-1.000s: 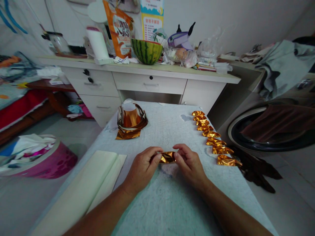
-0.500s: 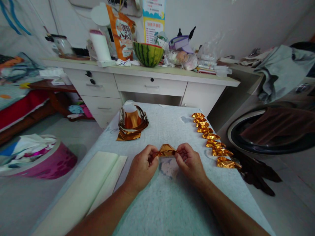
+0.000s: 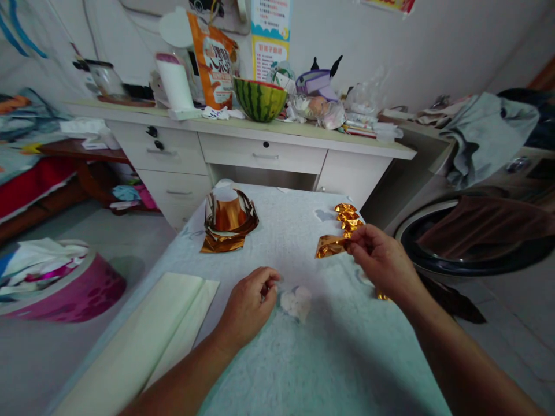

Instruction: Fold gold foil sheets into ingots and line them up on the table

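My right hand (image 3: 384,260) pinches a folded piece of gold foil (image 3: 329,246) by its right end, above the right side of the table. Under and behind that hand runs a row of similar folded foil pieces (image 3: 346,215); the hand and forearm hide much of it. My left hand (image 3: 249,303) rests on the cloth left of the middle, holding nothing, its fingers loosely curled and the thumb a little apart. Beyond it, at the back left, a curled stack of gold foil sheets (image 3: 229,219) stands in a ring on the table.
A folded pale sheet (image 3: 143,341) lies along the left side of the cloth-covered table (image 3: 299,358). On the floor at left stands a pink basket (image 3: 93,283). A white desk (image 3: 264,138) holding half a watermelon (image 3: 260,99) is behind; a washing machine (image 3: 401,231) stands right.
My left hand has let go of the foil piece and stays near its place. My right hand has carried the piece right and away from me, over the row.
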Demonstrator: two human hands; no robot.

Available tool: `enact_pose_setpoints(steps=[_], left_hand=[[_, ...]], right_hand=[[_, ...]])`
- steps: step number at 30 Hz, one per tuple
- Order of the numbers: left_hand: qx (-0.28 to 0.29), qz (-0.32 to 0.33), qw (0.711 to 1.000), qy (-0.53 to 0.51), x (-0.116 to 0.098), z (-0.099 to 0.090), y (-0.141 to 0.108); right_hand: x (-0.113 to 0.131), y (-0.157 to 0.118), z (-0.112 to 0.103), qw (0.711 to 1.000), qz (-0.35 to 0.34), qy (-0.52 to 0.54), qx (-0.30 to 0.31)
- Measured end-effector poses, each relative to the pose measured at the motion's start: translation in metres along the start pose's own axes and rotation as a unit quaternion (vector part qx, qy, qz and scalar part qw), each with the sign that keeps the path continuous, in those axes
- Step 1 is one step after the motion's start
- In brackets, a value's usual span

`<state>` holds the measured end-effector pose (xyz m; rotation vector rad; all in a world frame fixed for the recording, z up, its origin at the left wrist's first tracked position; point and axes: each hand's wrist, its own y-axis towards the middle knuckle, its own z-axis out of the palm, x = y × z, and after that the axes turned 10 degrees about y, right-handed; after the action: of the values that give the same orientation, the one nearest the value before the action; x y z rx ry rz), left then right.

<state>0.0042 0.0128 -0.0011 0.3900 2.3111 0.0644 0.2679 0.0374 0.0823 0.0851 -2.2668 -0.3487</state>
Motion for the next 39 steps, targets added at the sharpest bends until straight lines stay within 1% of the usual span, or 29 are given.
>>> enact_pose_setpoints(steps=[3, 6, 9, 12, 16, 18, 21, 26, 32, 39], left_hand=[[0.007, 0.007, 1.000, 0.000, -0.002, -0.002, -0.001], [0.016, 0.019, 1.000, 0.000, -0.003, -0.003, -0.001], [0.023, 0.025, 0.999, 0.001, -0.004, -0.004, 0.000], [0.030, 0.026, 0.999, 0.001, -0.004, -0.004, 0.001], [0.042, 0.026, 0.999, 0.004, -0.003, -0.004, 0.001], [0.049, 0.027, 0.998, 0.006, -0.002, -0.003, 0.000], [0.055, 0.024, 0.998, 0.014, -0.002, -0.003, -0.001], [0.060, 0.016, 0.998, 0.009, -0.002, -0.002, 0.000], [0.075, 0.023, 0.997, 0.011, -0.002, -0.001, 0.000], [0.085, 0.017, 0.996, 0.014, -0.002, -0.001, 0.000]], right_hand=[[-0.026, 0.035, -0.012, 0.999, 0.022, -0.010, -0.021], [-0.055, 0.076, -0.019, 0.993, 0.066, 0.021, -0.091], [-0.077, 0.112, -0.024, 0.987, 0.080, 0.026, -0.136], [-0.093, 0.139, -0.025, 0.980, 0.098, 0.021, -0.170], [-0.114, 0.165, -0.021, 0.969, 0.134, 0.001, -0.209], [-0.125, 0.174, -0.019, 0.962, 0.149, -0.014, -0.227], [-0.141, 0.184, -0.017, 0.957, 0.163, -0.039, -0.238], [-0.156, 0.193, -0.013, 0.956, 0.170, -0.083, -0.225], [-0.157, 0.198, -0.006, 0.964, 0.139, -0.142, -0.177], [-0.157, 0.201, 0.001, 0.967, 0.106, -0.199, -0.123]])
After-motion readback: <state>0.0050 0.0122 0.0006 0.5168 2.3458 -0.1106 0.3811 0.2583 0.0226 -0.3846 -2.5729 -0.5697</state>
